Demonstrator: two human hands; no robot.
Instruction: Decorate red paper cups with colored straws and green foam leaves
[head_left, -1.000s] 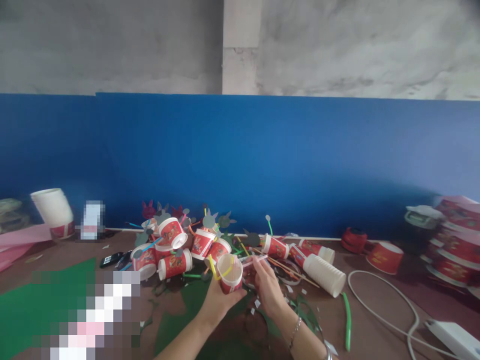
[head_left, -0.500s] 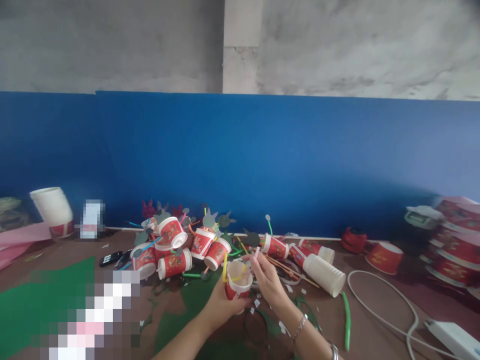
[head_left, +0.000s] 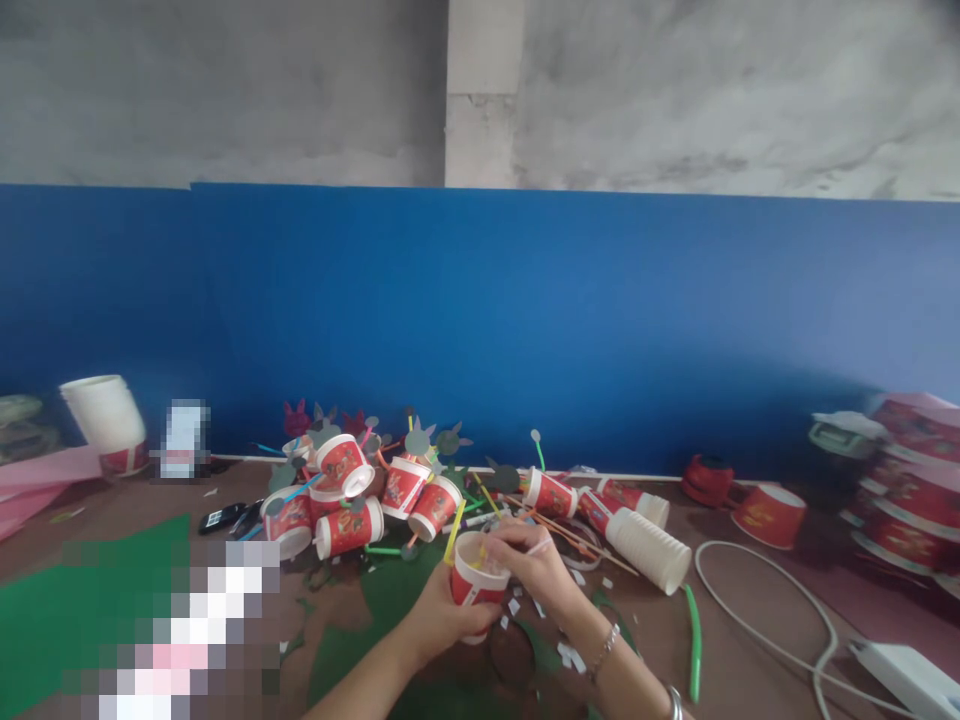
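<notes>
My left hand (head_left: pixel 442 612) is wrapped round a red and white paper cup (head_left: pixel 469 588), its open rim facing up and toward me. A yellow straw (head_left: pixel 454 532) stands at the cup's left side, and something yellow shows inside. My right hand (head_left: pixel 529 560) is pinched at the cup's right rim, with its fingertips over the opening. A thin pale stick or straw (head_left: pixel 538 547) lies between its fingers. How far the fingertips reach into the cup is hard to tell.
Decorated paper cups (head_left: pixel 349 527) are heaped behind my hands. Stacked cups (head_left: pixel 649 548) lie to the right, near a green tube (head_left: pixel 693 640) and white cable (head_left: pixel 787 568). Paper scraps, green sheets (head_left: pixel 97 590) and a phone-like screen (head_left: pixel 184 438) are also around.
My right hand has moved down and left, from beside the cup to over its opening. The cup and yellow straw have tilted slightly to the right.
</notes>
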